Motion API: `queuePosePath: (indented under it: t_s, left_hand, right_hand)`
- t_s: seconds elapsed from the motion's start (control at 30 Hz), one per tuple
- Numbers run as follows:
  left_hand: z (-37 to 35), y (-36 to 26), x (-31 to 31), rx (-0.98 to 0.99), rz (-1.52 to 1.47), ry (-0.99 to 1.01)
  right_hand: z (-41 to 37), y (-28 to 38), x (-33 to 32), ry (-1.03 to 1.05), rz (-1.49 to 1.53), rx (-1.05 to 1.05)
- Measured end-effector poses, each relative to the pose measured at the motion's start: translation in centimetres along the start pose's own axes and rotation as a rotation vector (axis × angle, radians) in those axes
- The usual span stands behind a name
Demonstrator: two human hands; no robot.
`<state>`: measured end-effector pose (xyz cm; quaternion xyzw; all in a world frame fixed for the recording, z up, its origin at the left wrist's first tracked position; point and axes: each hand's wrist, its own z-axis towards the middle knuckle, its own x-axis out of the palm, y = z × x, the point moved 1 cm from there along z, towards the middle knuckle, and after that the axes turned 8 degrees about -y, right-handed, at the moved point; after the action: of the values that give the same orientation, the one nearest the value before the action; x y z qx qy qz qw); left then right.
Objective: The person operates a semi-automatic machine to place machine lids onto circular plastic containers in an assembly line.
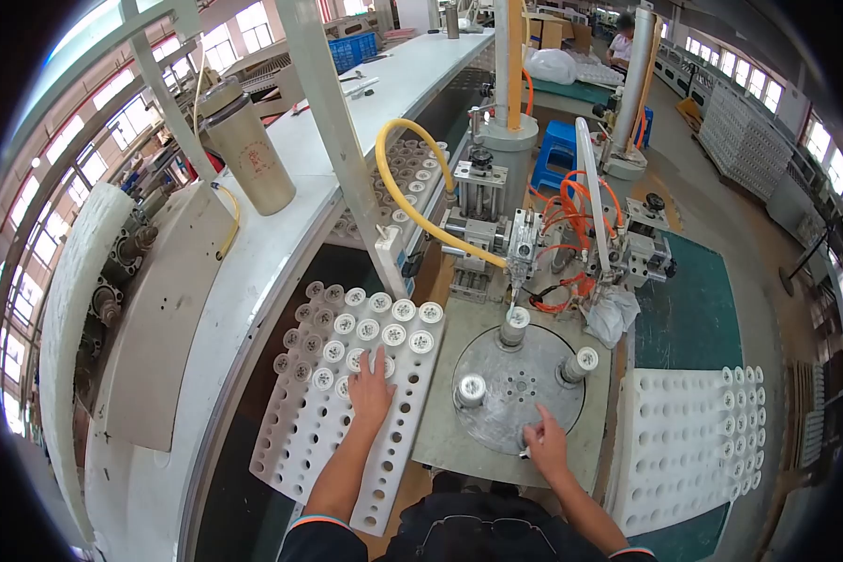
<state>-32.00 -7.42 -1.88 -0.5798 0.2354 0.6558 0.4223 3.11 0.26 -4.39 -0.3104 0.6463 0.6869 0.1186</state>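
My left hand [371, 386] reaches onto a white perforated tray [320, 440], with its fingers on one of several small white round caps [375, 330] seated in the tray's far rows. My right hand [545, 442] rests at the near edge of a round metal turntable [515, 389] and pinches a small white part there. Three cylindrical holders stand on the turntable: one at the left [471, 388], one at the back [514, 324] under a machine nozzle, one at the right [579, 363].
A second white perforated tray [684, 445] lies to the right, with caps along its right edge. An assembly machine [534, 234] with yellow and orange hoses stands behind the turntable. A tan tumbler [251, 155] stands on the white curved bench at left. A person stands far back.
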Motion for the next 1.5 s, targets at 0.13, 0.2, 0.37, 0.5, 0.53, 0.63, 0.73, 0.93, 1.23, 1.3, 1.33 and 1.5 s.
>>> queuePosePath:
  t_s: [0.13, 0.2, 0.37, 0.5, 0.53, 0.63, 0.73, 0.93, 1.23, 1.3, 1.33, 1.5]
  left_hand:
    - [-1.7, 0.9, 1.2, 0.073, 0.017, -0.135]
    - [-2.5, 0.9, 1.2, 0.051, -0.015, -0.08]
    - [-5.5, -1.1, -1.8, 0.033, -0.162, -0.13]
    - [-6.7, -3.2, -2.5, 0.034, -0.495, -0.149]
    - [-6.7, -4.6, -3.4, 0.067, -0.526, -0.17]
    - [-6.2, -7.7, -4.1, 0.146, -0.688, -0.115]
    - [-5.7, -11.0, -2.3, 0.064, -0.938, -0.008]
    - [-5.8, -23.0, 1.8, 0.237, -0.938, 0.408]
    - [-7.6, -30.4, 4.3, 0.84, -0.362, 0.579]
    - [-7.6, -29.9, 2.2, 0.776, -0.34, 0.569]
    - [-7.7, -30.0, 1.5, 0.778, -0.338, 0.563]
    - [-7.8, -31.0, 1.6, 0.443, -0.357, 0.494]
  right_hand:
    - [0.0, 0.1, -0.6, -0.084, -0.196, -0.223]
    - [1.2, 2.0, 0.4, -0.103, -0.218, -0.388]
    - [4.5, 7.5, 6.1, 0.097, -0.368, -0.768]
    - [5.9, 4.3, 13.0, 0.223, -0.614, -0.918]
    - [5.9, 4.7, 12.8, 0.299, -0.572, -0.882]
    - [5.3, 6.5, 10.5, 0.258, -0.48, -0.88]
    - [4.5, 5.7, 6.7, 0.116, -0.21, -0.829]
    - [1.4, -3.4, -11.4, -0.518, -0.1, -0.401]
    - [-4.8, -19.4, -37.1, -0.914, -0.937, 0.228]
    - [-4.4, -20.7, -37.2, -0.859, -0.828, 0.187]
    - [-3.9, -20.9, -36.9, -0.827, -0.815, 0.154]
    - [-2.2, -22.6, -37.9, -0.679, -0.804, 0.271]
